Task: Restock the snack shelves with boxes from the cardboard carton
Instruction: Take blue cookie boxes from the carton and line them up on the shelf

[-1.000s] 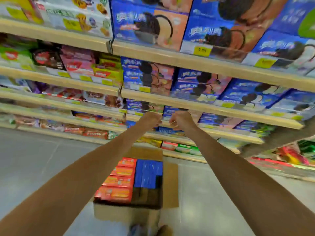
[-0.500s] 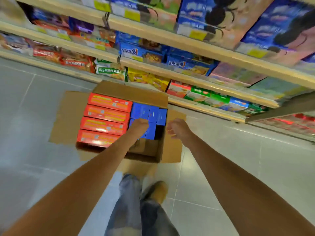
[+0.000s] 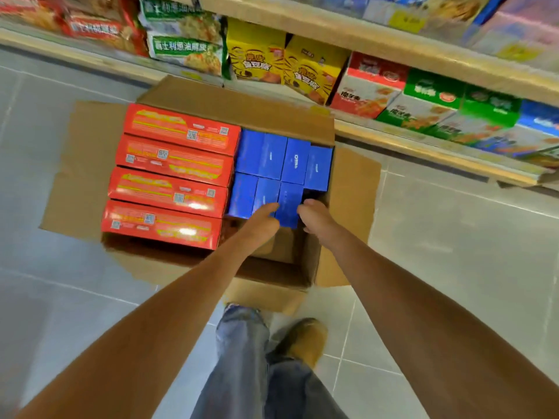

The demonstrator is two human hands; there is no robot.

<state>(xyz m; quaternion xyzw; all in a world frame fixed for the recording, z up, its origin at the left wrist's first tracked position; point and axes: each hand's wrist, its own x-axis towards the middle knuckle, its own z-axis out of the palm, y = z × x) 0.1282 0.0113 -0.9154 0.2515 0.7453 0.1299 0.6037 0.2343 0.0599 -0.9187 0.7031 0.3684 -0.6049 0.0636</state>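
left hand (image 3: 262,221) | right hand (image 3: 314,217) | touch blue box (image 3: 288,204) | neighbour (image 3: 295,163) reads OREO

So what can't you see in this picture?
All head view:
- Whether the left hand and right hand have a grip on the nearest blue box: their own backs hide the fingertips.
- What lies under the red boxes in the carton: the top layer covers it.
- The upper shelf: cut off by the top edge, its yellow tag blurred.
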